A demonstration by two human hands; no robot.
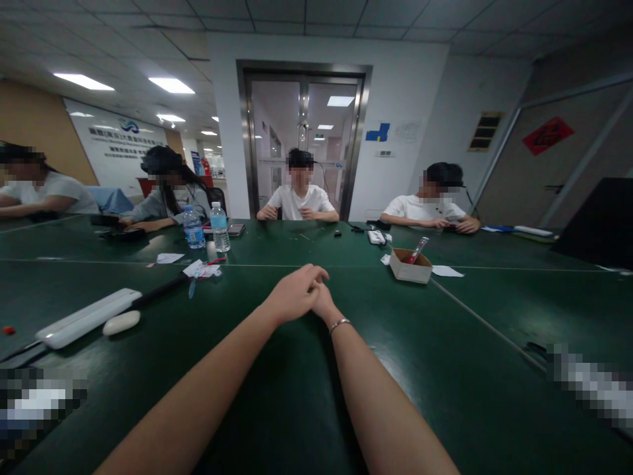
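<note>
Above the dark green table [277, 389], both my forearms stretch forward and my hands meet near the middle. My left hand [295, 290] lies over the right one, its fingers bent across it. Under it sits my right hand [324, 302], most of its fingers hidden by the left. A thin silver bracelet [339, 325] circles my right wrist. No object shows in either hand. The nearest thing on the right is a small open box [410, 270] with a red and clear item [418, 250] sticking out.
To the left stand two water bottles [220, 229], crumpled paper [200, 269], a long white device [91, 318] and a white oval item [121, 323]. Several people wearing headsets sit around the table, one person [300, 198] straight across. A dark panel [601, 224] rises at the right.
</note>
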